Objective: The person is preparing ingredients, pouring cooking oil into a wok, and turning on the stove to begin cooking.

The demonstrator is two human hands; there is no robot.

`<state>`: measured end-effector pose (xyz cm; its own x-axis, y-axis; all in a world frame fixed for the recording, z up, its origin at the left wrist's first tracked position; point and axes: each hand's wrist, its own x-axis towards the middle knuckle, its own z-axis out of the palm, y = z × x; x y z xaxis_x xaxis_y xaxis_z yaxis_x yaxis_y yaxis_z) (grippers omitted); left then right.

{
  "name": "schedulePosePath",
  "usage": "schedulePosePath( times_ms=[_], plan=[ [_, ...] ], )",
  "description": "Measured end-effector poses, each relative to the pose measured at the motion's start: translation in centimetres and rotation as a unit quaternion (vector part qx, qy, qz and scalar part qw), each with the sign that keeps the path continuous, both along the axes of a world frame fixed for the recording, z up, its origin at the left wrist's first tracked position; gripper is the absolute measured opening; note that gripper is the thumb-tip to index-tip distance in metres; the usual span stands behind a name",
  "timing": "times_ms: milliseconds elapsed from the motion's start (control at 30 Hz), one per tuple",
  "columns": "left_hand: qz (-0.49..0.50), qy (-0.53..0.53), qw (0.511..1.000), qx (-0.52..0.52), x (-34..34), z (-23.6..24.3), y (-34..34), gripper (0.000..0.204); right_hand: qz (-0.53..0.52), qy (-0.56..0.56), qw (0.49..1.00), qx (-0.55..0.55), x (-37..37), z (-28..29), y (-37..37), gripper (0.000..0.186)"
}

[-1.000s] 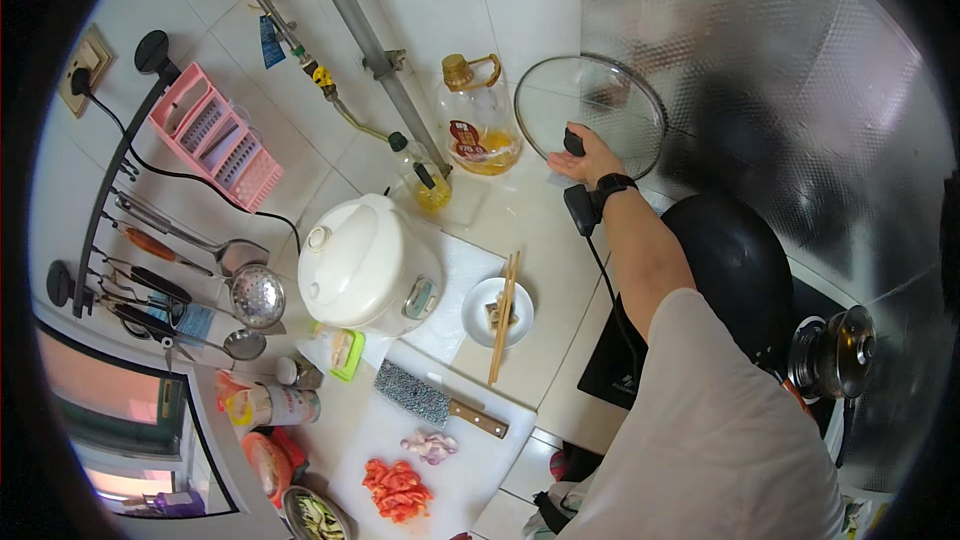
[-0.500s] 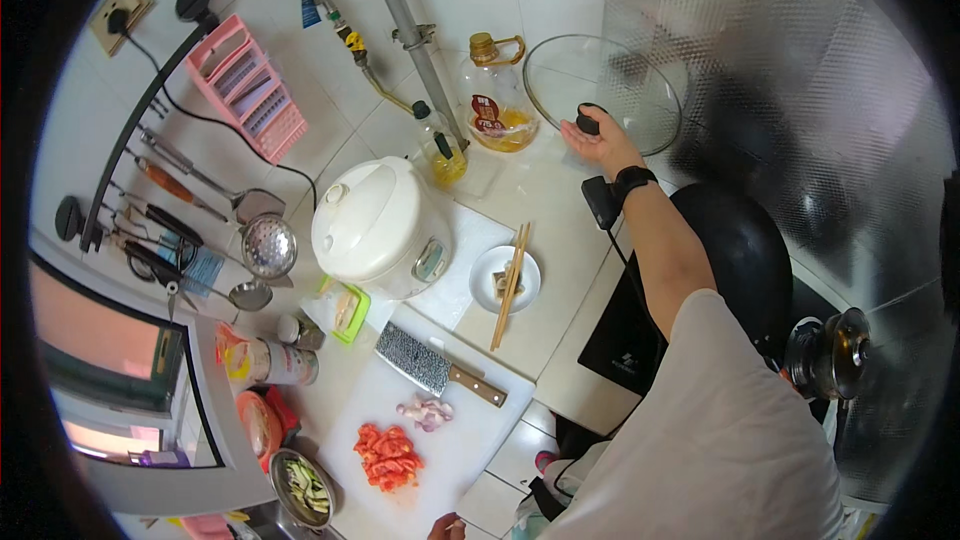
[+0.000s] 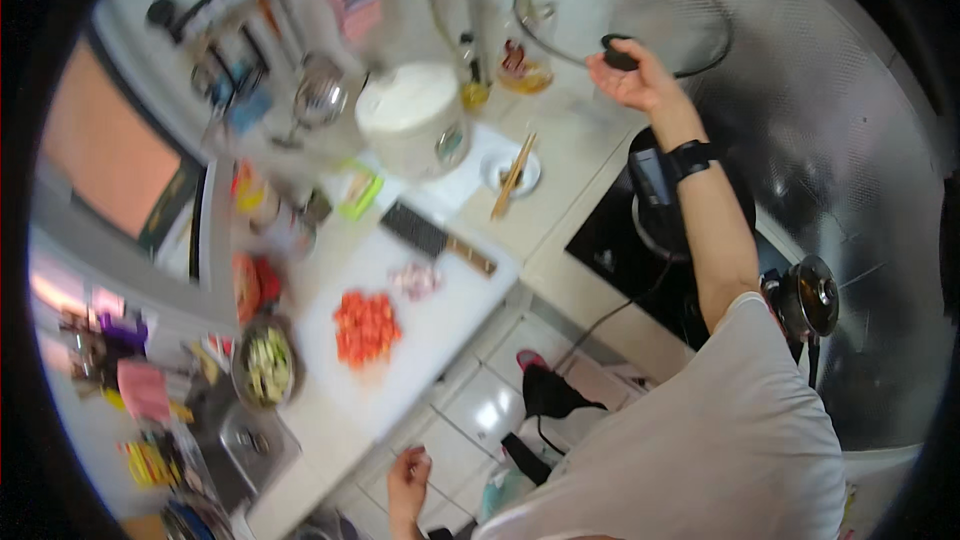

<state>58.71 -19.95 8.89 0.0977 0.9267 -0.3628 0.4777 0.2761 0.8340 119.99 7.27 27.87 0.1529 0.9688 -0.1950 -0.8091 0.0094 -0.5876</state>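
My right hand (image 3: 640,82) grips the black knob of a large glass lid (image 3: 690,2), tilted up near the back wall. Through the lid's left side shows an oil jug (image 3: 525,70). Below that forearm, a dark pan (image 3: 738,190) is partly hidden on the black cooktop (image 3: 605,245). My left hand (image 3: 408,480) hangs low, past the front edge of the white cutting board (image 3: 440,345), its fingers curled with nothing visible in them. On the board lie chopped tomato (image 3: 366,330), a pale purplish chopped heap (image 3: 415,281) and a cleaver (image 3: 425,232).
A white rice cooker (image 3: 410,125) stands behind the board, beside a small plate (image 3: 495,172) with chopsticks (image 3: 515,175) across it. To the left are a bowl of cut greens (image 3: 267,365) and a sink (image 3: 250,445). A lidded pot (image 3: 808,298) stands right of my arm.
The view has shifted and blurred. My right hand has lifted the glass lid away from its place against the wall. More of my left hand shows at the bottom.
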Motion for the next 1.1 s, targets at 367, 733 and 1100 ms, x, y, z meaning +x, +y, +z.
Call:
schedulePosePath(
  times_ms=[367, 733, 1100],
  plan=[
    [-0.096, -0.106, 0.989, -0.045, -2.1, 7.9, -7.5, 0.034, 0.134, -0.202, 0.968, 0.065, -19.6, -6.8, -22.9, 0.031],
    [-0.015, -0.289, 0.935, -0.202, 5.8, 3.6, -15.7, 0.060, 0.347, -0.294, 0.884, -0.109, -24.9, -17.5, -37.5, 0.027],
    [0.016, -0.183, 0.943, -0.276, 5.8, -0.7, -19.6, 0.058, 0.323, -0.074, 0.918, -0.217, -24.3, -25.3, -43.4, 0.049]
  ],
)
